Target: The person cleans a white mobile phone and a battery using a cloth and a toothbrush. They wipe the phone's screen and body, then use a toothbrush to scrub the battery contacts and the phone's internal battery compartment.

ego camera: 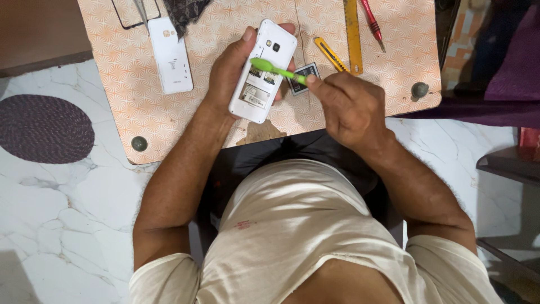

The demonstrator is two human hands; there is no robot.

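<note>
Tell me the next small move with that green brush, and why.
Probably a short stroke across the open back of the white phone: the right hand has the green brush head resting there, and the left hand holds the phone steady.

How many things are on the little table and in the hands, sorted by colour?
White: 2, the open phone in the left hand and the back cover.
Green: 1, the brush in the right hand.
Yellow: 2, the cutter and the ruler.
Red: 1, the screwdriver.
Dark: 2, the battery and the cloth.
Total: 8
</note>
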